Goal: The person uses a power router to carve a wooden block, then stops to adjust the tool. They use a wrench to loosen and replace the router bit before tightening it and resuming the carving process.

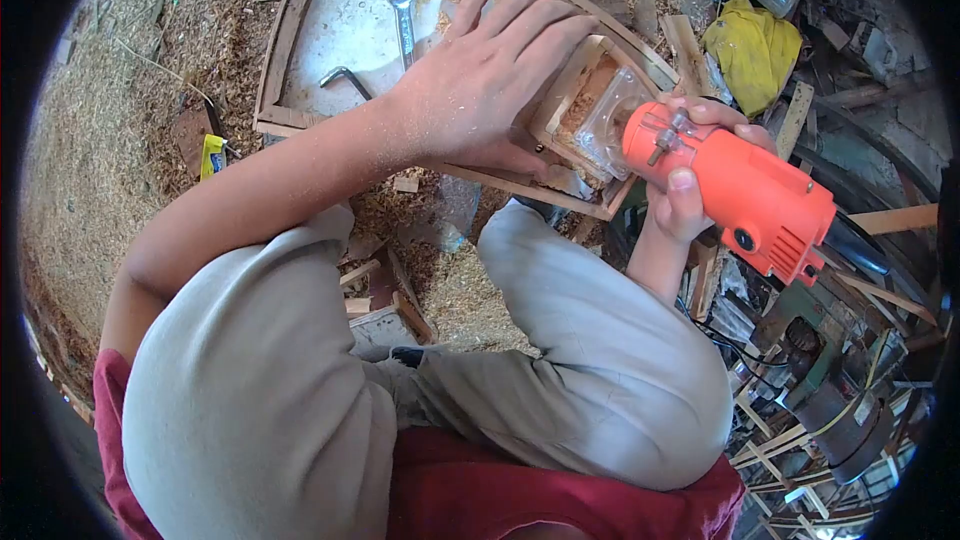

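Observation:
My right hand (690, 185) grips an orange electric trimmer (745, 195) whose clear base (612, 120) rests on a small wooden block (580, 100). My left hand (490, 70) lies flat over that block and the curved wooden frame (290, 30) under it, fingers spread and pressing down. The block sits on the frame's near right corner. Sawdust covers my left hand and forearm.
Inside the frame lie a spanner (403, 15) and a hex key (345, 78) on a pale sheet. Sawdust covers the ground to the left. A yellow cloth (752, 50) and wood offcuts lie at upper right. Wooden strips and machine parts crowd the lower right. My bent knees fill the foreground.

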Demonstrator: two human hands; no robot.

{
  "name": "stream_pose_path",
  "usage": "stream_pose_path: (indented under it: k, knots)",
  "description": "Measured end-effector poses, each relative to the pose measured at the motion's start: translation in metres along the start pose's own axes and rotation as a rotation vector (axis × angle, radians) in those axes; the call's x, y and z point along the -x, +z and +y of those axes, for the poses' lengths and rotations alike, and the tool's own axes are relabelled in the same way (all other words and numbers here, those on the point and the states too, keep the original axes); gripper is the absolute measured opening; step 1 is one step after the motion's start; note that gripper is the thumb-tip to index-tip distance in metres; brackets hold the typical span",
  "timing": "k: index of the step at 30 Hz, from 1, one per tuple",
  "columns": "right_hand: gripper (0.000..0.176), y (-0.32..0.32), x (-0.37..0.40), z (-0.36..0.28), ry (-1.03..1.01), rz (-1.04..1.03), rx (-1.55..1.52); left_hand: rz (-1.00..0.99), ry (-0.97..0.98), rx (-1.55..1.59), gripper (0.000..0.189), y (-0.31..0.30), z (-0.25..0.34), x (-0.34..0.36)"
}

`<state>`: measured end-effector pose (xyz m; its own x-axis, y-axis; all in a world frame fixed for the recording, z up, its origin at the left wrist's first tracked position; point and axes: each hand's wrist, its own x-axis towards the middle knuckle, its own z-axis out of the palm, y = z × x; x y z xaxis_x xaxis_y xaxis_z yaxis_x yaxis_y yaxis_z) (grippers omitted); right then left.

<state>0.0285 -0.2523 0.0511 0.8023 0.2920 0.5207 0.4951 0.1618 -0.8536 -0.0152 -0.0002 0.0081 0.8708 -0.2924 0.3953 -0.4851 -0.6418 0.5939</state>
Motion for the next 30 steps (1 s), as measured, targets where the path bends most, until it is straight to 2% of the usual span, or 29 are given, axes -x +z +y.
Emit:
stream_pose_path:
  k: [2,6,14,23,30]
  knots:
    - [0.071,-0.002,-0.002,-0.002,0.003,0.021,-0.016,-0.023,0.041,0.021,0.125,-0.001,0.001,0.001]
    - [0.069,-0.006,-0.004,-0.012,-0.023,0.094,-0.016,-0.101,0.109,-0.026,0.124,0.002,0.002,-0.003]
    - [0.068,-0.026,-0.003,-0.016,-0.015,0.273,-0.016,-0.048,0.101,-0.043,0.119,0.008,-0.003,-0.01]
    - [0.07,-0.015,-0.001,-0.011,-0.012,0.17,-0.064,0.006,0.059,-0.078,0.128,0.007,-0.002,-0.009]
    - [0.068,-0.003,0.001,-0.001,0.023,0.069,0.065,-0.048,0.032,-0.069,0.134,0.007,0.001,-0.008]
